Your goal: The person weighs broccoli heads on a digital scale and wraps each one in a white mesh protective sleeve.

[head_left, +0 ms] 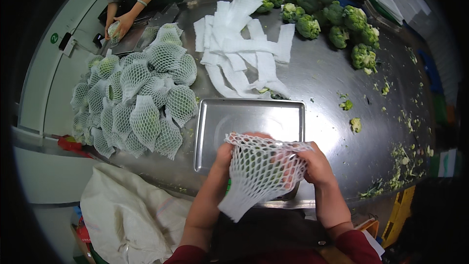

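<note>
A white foam mesh sleeve (266, 166) is stretched wide between my two hands, its narrow tail hanging toward my body. My left hand (224, 157) grips the sleeve's rim on one side, fingers curled round it. On the opposite side my right hand (316, 164) holds the rim, with some fingers showing through the mesh. Something green shows dimly through the netting; whether it is inside the sleeve or behind it I cannot tell. Just beyond my hands, partly hidden by them, lies a shallow metal tray (251, 101) on the steel table (322, 85).
Netted broccoli heads (141, 85) are piled at left. Flat white foam sleeves (244, 44) lie beyond the tray. Bare broccoli (334, 12) is heaped at far right, with scraps (403, 161) nearer. A co-worker's hands (124, 22) hold a netted piece. A pale sack (127, 215) sits at lower left.
</note>
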Motion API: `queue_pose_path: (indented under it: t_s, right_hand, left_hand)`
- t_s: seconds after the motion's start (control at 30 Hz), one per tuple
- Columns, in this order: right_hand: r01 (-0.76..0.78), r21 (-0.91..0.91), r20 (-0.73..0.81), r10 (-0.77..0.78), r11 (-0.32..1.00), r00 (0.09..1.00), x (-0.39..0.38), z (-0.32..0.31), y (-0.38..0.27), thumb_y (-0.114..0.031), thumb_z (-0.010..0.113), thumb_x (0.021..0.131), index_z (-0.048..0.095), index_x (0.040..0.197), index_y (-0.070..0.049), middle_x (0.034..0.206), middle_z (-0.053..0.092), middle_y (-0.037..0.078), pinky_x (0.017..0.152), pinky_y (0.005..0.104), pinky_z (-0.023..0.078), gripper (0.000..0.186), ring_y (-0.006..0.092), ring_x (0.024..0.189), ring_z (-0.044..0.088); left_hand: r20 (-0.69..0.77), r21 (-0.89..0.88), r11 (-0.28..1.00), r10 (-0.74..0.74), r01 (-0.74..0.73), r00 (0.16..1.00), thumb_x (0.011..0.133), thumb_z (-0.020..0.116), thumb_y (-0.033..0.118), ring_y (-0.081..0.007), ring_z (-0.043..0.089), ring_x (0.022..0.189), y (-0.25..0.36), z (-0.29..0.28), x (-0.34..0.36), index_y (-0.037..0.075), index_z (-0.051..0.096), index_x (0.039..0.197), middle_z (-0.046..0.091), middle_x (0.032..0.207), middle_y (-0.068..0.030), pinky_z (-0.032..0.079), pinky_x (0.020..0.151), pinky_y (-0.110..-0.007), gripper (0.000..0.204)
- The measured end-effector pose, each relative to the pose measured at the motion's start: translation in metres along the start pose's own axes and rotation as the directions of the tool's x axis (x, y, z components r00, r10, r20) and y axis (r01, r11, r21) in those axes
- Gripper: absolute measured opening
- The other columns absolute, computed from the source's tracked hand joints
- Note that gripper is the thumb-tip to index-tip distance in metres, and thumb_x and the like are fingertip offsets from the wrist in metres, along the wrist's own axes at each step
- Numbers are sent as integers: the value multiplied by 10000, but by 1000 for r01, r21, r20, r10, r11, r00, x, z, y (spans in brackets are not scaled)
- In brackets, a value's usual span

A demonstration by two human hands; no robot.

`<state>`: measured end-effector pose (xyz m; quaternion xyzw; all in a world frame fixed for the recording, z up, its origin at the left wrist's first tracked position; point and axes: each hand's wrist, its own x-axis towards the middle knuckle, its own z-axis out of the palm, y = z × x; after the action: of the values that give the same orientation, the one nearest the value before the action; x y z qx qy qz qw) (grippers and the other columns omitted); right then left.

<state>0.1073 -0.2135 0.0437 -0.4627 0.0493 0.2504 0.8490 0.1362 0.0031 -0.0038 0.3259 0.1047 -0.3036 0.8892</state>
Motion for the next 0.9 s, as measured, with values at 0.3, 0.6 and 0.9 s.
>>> queue_pose_path:
  t_s: [0.3, 0.6, 0.9]
  right_hand:
    - [-289, 631, 45, 338, 720, 940, 34, 13, 53, -286, 514, 942, 560, 1097, 21, 1036, 643, 168, 809, 369, 562, 346, 233, 908, 658]
    - [-373, 43, 468, 312, 927, 827, 71, 30, 35, -258, 573, 924, 551, 1147, -21, 1028, 640, 55, 799, 266, 522, 326, 123, 907, 624]
    - [107, -488, 60, -89, 866, 994, 173, -66, -8, -171, 609, 880, 589, 1004, 14, 855, 646, 94, 520, 250, 518, 224, 143, 668, 653]
  left_hand:
    - [-224, -214, 972, 51, -100, 973, 939, 430, 323, -277, 535, 1067, -24, -46, -9, 18, 492, 1197, 521, 1194, -148, 452, 918, -337, 405]
    - [-406, -226, 872, 321, -434, 856, 956, 400, 285, -299, 359, 1199, 73, -119, 21, 34, 331, 1303, 321, 1328, -150, 323, 998, -409, 434]
    - [-572, -200, 570, 592, -797, 568, 974, 371, 247, -322, 182, 1331, 242, -202, 37, 51, 169, 1410, 121, 1462, -153, 194, 1077, -481, 519]
